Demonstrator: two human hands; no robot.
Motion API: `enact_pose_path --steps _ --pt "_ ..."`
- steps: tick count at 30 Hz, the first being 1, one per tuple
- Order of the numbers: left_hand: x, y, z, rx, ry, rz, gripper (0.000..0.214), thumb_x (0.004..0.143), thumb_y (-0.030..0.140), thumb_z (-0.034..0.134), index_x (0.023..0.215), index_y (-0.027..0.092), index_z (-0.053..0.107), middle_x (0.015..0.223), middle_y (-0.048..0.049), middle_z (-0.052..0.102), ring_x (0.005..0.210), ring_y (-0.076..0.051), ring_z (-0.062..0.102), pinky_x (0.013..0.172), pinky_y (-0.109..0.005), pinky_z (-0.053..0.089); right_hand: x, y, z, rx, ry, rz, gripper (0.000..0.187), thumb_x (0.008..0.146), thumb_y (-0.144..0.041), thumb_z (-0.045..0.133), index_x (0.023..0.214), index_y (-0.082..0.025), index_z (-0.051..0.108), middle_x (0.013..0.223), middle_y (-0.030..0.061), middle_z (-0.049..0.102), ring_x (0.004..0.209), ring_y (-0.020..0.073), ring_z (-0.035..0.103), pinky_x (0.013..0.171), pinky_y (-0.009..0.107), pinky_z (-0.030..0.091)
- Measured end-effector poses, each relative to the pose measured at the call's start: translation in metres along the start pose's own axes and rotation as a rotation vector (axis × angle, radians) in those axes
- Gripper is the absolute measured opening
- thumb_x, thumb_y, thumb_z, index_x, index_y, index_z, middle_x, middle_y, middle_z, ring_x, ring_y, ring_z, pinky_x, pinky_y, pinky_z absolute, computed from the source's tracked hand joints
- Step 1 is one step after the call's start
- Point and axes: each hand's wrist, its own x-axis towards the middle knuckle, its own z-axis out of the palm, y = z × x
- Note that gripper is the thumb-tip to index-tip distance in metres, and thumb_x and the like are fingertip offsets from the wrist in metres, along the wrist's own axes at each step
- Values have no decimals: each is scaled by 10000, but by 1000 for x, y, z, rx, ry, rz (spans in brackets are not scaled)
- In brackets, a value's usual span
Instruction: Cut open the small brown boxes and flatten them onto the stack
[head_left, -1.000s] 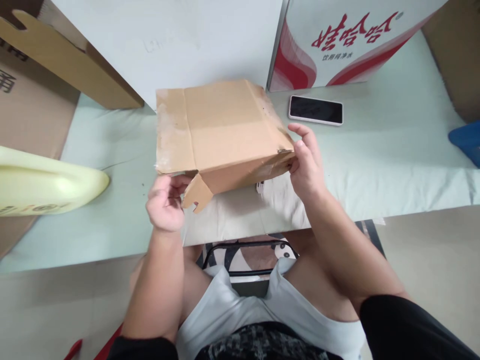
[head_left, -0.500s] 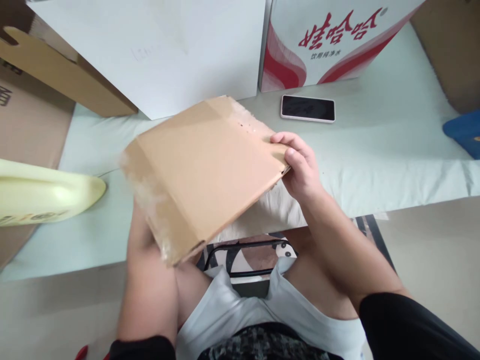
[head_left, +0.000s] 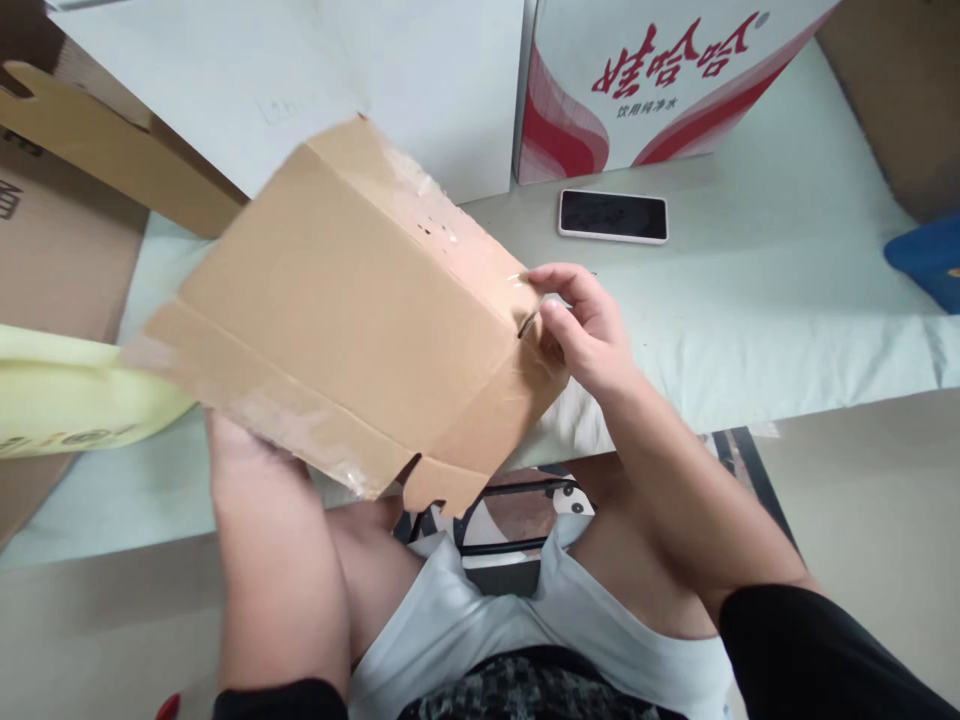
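A flattened brown cardboard box (head_left: 330,290) is tilted above the edge of the bed-like surface, with torn, shiny tape along two of its edges. Its lower right flap (head_left: 480,430) hangs folded out and has a notch cut in it. My right hand (head_left: 585,325) is closed on the right corner, thumb on top and fingers along the edge. Under the left side of the cardboard is my left hand (head_left: 244,440); only its wrist end shows and the fingers are hidden behind the box.
A white carton (head_left: 420,110) and a red-and-white carton (head_left: 562,120) stand at the back. Before them lies a phone (head_left: 613,217). A yellow object (head_left: 75,390) is at left, near brown cardboard (head_left: 60,240); a blue object (head_left: 926,265) sits at right.
The cardboard has opened out wider, its left end moving left over the yellow object. A flap now hangs out at the lower right. My left forearm has shifted left; the right hand barely moved.
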Motion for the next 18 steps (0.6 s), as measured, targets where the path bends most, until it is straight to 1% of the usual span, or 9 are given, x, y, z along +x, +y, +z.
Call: enact_pose_path --steps 3,6,8,10,11,13,15,16,18 --pt "-5 12 8 -75 10 54 511 795 729 765 995 259 771 979 -34 827 1287 -312 672 1193 -546 545 2 3 0 -51 -4 13 475 911 -680 679 1166 -280 662 1146 64 724 1013 242 706 927 435 611" --pt "-3 15 13 -68 28 77 561 740 749 792 1037 274 764 1072 -38 824 1392 -327 616 1250 -565 492 6 14 -8 -155 92 -12 458 878 -603 736 1192 -281 651 1272 79 717 1162 274 686 1042 487 572" --pt "0 13 12 -54 30 72 607 738 776 763 1113 300 740 1130 -29 813 1395 -330 616 1244 -566 495 9 24 -13 -171 189 13 556 825 -607 787 1261 -304 620 1393 89 679 1256 296 658 1110 526 536" --pt "4 11 10 -34 11 71 671 729 821 734 1182 326 707 1138 -27 802 1385 -334 619 1214 -565 520 12 29 -14 -50 214 117 665 788 -658 795 1318 -325 572 1413 95 672 1218 290 688 1082 522 561" --pt "5 10 9 -26 0 68 695 727 838 722 1201 331 695 1125 -29 797 1384 -336 616 1200 -563 530 12 30 -13 49 181 184 686 774 -691 786 1309 -321 568 1366 94 696 1169 283 715 1048 508 587" --pt "7 7 8 -18 -20 59 703 737 844 702 1205 320 690 1103 -39 789 1397 -338 600 1195 -553 531 11 25 -9 244 40 304 669 748 -745 770 1214 -293 611 1206 84 757 1075 280 757 982 487 633" --pt "5 4 8 -21 -35 54 647 771 785 702 1193 295 700 1118 -51 788 1417 -337 583 1214 -537 514 8 16 -2 364 -107 373 632 717 -749 795 1100 -265 659 1087 79 792 1032 291 777 961 485 658" --pt "3 3 8 -39 -39 56 595 799 734 695 1190 286 705 1139 -55 789 1424 -335 581 1225 -531 505 7 12 0 395 -150 386 617 705 -733 816 1070 -257 674 1074 82 802 1034 297 781 972 486 661" --pt "-2 2 8 -119 -56 54 472 874 614 627 1203 285 708 1194 -56 789 1431 -327 589 1238 -530 489 5 5 4 418 -158 390 584 694 -682 844 1055 -250 690 1084 88 814 1057 302 784 1009 483 657"
